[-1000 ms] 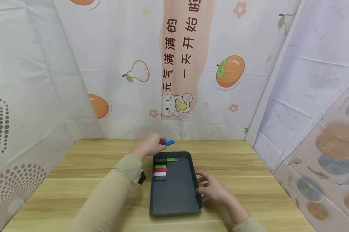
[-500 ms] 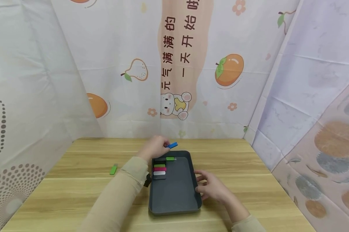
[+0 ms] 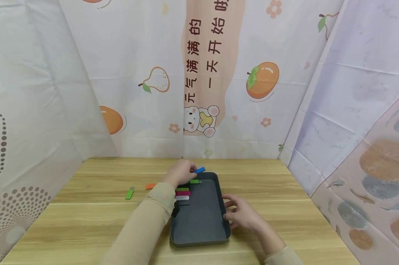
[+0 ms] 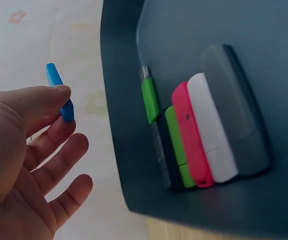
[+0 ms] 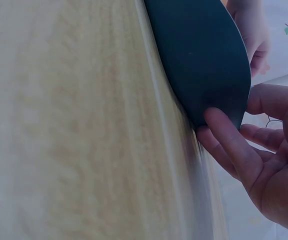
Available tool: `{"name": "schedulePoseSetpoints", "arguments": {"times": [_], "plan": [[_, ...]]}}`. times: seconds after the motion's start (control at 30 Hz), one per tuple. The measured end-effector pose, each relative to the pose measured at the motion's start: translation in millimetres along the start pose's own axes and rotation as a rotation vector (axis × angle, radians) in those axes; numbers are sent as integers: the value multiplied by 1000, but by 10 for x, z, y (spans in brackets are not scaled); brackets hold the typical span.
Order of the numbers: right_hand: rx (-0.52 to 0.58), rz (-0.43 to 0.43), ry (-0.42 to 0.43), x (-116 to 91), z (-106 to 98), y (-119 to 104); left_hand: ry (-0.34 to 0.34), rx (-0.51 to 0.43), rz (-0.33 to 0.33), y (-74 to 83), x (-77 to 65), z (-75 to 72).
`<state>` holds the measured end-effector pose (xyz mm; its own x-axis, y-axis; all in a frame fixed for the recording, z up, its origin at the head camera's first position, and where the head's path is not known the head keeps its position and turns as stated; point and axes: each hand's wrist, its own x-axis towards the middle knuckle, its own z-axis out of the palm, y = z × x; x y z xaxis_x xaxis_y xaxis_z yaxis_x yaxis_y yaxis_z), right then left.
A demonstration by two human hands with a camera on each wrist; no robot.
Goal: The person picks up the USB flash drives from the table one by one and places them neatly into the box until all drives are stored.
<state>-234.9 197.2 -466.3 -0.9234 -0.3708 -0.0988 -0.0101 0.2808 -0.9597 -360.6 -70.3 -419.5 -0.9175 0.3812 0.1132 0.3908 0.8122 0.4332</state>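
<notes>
My left hand (image 3: 181, 172) pinches a blue USB flash drive (image 4: 60, 92) between thumb and fingers, over the far left corner of a dark grey tray (image 3: 200, 224). In the left wrist view, a row lies along the tray's left side: a grey drive (image 4: 236, 110), a white one (image 4: 211, 135), a pink one (image 4: 190, 135), a green one (image 4: 180, 150) and a black one (image 4: 166, 155). Another green drive (image 4: 150, 100), its metal plug bare, extends from the black end. My right hand (image 3: 242, 215) touches the tray's right wall with its fingertips, fingers loosely bent.
On the wooden table (image 3: 285, 206), left of the tray, lie a green flash drive (image 3: 129, 193) and an orange one (image 3: 150, 186), which my left sleeve (image 3: 146, 217) partly covers. A printed curtain (image 3: 136, 121) hangs behind the table.
My left hand has moved right and nearer with the blue flash drive, to over the tray's far rim. The green and orange drives have come out from behind the arm. My right hand stays put.
</notes>
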Motion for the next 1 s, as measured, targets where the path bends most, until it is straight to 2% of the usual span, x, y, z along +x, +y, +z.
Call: {"name": "schedulePoseSetpoints", "arguments": {"times": [0.17,0.3,0.47,1.0], "plan": [[-6,-2,-7,5,-6,2,-26,14,-17,2,4,66],[-17,-1,-12,6,-12,-4,-28,38,-6,5,13,107],[-18,0,-9,0,-10,-13,-50,70,-36,14,15,143],[-14,-6,-4,-11,8,-15,-75,187,-80,105,-69,245]]}}
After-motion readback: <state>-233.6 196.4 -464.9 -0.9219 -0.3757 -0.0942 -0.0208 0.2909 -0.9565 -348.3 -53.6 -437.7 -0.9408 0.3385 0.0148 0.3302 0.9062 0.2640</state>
